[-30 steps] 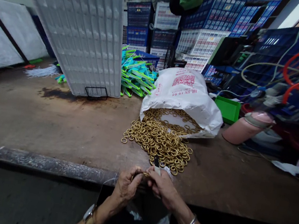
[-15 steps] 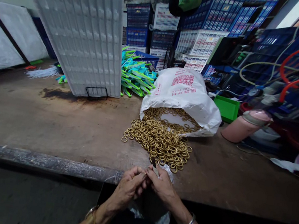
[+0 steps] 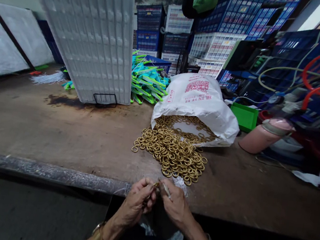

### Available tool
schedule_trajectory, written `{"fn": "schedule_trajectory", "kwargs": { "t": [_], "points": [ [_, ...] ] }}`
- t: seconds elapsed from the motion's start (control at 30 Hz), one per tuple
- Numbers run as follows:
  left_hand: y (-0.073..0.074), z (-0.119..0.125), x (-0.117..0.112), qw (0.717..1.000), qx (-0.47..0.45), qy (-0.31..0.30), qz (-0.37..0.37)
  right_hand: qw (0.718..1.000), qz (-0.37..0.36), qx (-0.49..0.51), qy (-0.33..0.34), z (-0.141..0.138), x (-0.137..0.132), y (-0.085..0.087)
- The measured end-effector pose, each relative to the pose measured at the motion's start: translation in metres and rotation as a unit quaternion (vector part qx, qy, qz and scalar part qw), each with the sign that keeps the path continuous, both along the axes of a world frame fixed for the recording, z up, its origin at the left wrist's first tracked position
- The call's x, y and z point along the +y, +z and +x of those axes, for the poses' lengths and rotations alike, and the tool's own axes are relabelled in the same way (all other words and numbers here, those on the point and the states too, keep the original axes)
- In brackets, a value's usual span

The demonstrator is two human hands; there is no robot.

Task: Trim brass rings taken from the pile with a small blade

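Just over the table's front edge, my left hand [image 3: 138,197] pinches a small gold-coloured ring [image 3: 156,184] between thumb and fingertips; the fingers cover most of it. Close against it, my right hand [image 3: 176,203] is closed on a thin, pale, knife-like tool [image 3: 166,190], whose working end meets the ring. Beyond both hands lies a heap of gold-coloured rings [image 3: 173,154], spilling from the mouth of a white sack [image 3: 202,98] with red print. White shavings [image 3: 180,184] lie at the heap's near edge.
A tall white ribbed panel [image 3: 84,40] leans in a black wire stand at the left. Green and turquoise plastic pieces [image 3: 149,82] are piled behind it. To the right are a green tray [image 3: 243,117] and a pink bottle [image 3: 264,137]. Stacked crates [image 3: 211,45] line the back.
My right hand has turned, so the tool that pointed up and away now lies lower across its fingers. A bit of gold now shows at my left fingertips.
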State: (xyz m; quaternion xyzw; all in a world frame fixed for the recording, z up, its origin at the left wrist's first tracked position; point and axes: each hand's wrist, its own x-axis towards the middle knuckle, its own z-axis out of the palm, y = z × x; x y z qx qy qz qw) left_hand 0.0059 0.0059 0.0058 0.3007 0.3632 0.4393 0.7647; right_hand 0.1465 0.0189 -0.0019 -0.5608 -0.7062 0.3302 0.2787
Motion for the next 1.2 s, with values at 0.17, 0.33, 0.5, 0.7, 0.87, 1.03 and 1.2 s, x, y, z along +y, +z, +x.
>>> {"fn": "schedule_trajectory", "kwargs": {
  "t": [0.17, 0.33, 0.5, 0.7, 0.87, 1.03, 1.2],
  "points": [
    [-0.002, 0.000, 0.001, 0.999, 0.050, 0.012, 0.013, 0.993, 0.026, -0.104, 0.051, -0.004, -0.007, 0.003],
    [0.003, -0.003, -0.005, 0.994, 0.100, 0.010, 0.040, 0.982, 0.029, -0.181, 0.049, 0.002, -0.002, -0.002],
    [0.012, -0.004, -0.013, 0.999, 0.021, -0.027, 0.018, 0.968, 0.052, -0.242, -0.049, 0.018, 0.013, -0.012],
    [0.009, -0.003, -0.006, 0.998, -0.048, 0.007, -0.031, 0.962, 0.098, -0.224, -0.120, 0.021, 0.029, -0.011],
    [0.002, -0.007, -0.003, 0.997, -0.064, 0.025, -0.044, 0.953, 0.097, -0.262, -0.117, 0.013, 0.039, -0.010],
    [-0.005, -0.009, 0.001, 0.992, -0.106, 0.015, -0.073, 0.946, 0.068, -0.301, -0.103, 0.008, 0.045, -0.005],
    [-0.011, -0.010, 0.004, 0.985, -0.127, 0.035, -0.108, 0.951, 0.069, -0.283, -0.104, 0.010, 0.047, -0.005]
  ]
}}
